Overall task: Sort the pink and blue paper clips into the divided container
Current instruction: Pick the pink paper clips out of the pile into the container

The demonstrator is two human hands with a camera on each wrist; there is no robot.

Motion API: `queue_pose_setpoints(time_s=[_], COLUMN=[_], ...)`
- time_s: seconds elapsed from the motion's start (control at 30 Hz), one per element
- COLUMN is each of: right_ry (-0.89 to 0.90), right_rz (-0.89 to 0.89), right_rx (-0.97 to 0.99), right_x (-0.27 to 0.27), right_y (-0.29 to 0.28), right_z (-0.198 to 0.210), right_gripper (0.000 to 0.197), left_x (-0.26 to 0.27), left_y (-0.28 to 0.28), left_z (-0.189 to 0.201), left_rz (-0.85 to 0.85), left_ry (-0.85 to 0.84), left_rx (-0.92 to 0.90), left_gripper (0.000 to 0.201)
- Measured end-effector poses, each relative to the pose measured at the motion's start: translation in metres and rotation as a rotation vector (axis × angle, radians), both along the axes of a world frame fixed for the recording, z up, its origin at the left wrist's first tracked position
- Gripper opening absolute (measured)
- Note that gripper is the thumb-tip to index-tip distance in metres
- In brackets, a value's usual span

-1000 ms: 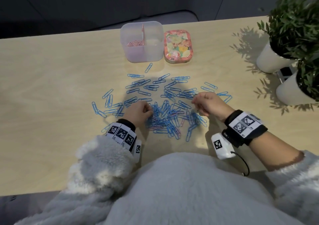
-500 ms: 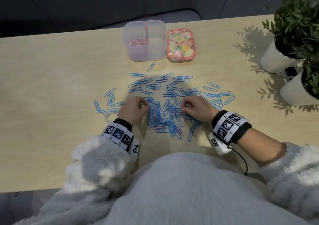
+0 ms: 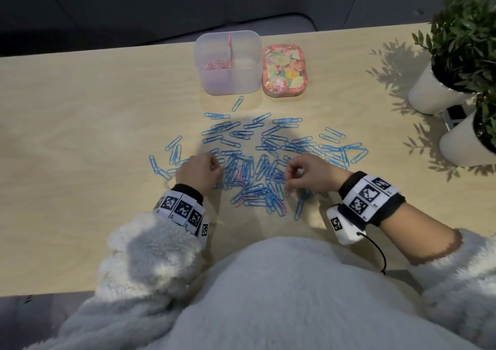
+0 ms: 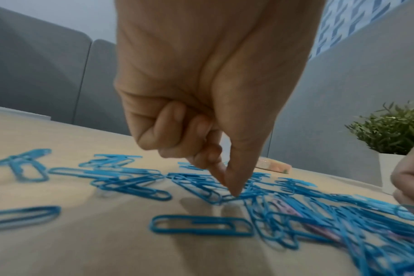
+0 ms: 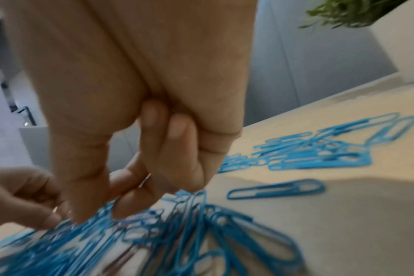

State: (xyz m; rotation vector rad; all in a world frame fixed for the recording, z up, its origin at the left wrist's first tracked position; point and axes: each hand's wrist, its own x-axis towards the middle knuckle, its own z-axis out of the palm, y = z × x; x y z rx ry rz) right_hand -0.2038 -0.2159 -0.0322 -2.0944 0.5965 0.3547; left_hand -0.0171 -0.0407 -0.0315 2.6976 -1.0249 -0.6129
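Observation:
Many blue paper clips lie scattered on the wooden table, with a few pink clips mixed into the dense middle of the pile. The clear divided container stands behind them, with pink clips in its left compartment. My left hand is at the pile's left side, fingers curled; thumb and forefinger pinch the end of a blue clip. My right hand is at the pile's right side and pinches a thin pale clip, whose colour I cannot tell. It shows as a sliver.
A floral tin sits right beside the container. Two potted plants in white pots stand at the table's right edge. One blue clip lies alone just in front of the container.
Both hands have moved inward along the pile toward its dense middle. The right hand has shifted left and now holds a clip at its fingertips.

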Motion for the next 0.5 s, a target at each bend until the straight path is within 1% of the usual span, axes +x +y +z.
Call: queue_pose_setpoints(time_s=[0.03,0.1,0.17,0.2,0.27,0.33,0.43,0.5], right_ry=[0.028,0.095,0.113,0.092,0.016,-0.031,-0.003,0.010], right_rz=[0.027,0.082,0.098,0.084,0.035,0.004,0.063,0.071], right_rx=[0.007,-0.033,-0.147,-0.211,-0.300,-0.334,-0.380,-0.366], right_x=[-0.003,-0.008,-0.007,-0.005,0.004,0.014,0.023,0.023], right_y=[-0.002,-0.005,-0.007,-0.007,-0.003,0.004,0.015,0.015], right_z=[0.004,0.010,0.014,0.014,0.012,0.008,0.000,-0.003], right_gripper=[0.022,0.014,0.005,0.002,0.003,0.006,0.014,0.012], left_x=[-0.003,-0.011,-0.019,-0.022,-0.027,-0.030,-0.029,-0.026], left_y=[-0.001,-0.005,-0.012,-0.015,-0.019,-0.021,-0.022,-0.021], left_z=[0.000,0.001,0.000,0.000,-0.002,-0.002,-0.004,-0.004], left_rz=[-0.004,-0.038,-0.093,-0.109,-0.115,-0.113,-0.101,-0.081], left_ry=[0.001,0.011,0.000,-0.006,-0.024,-0.020,0.070,0.156], left_rx=[-0.031,-0.088,-0.092,-0.081,-0.060,-0.048,-0.026,-0.028], left_gripper=[0.012,0.011,0.014,0.015,0.017,0.016,0.014,0.015])
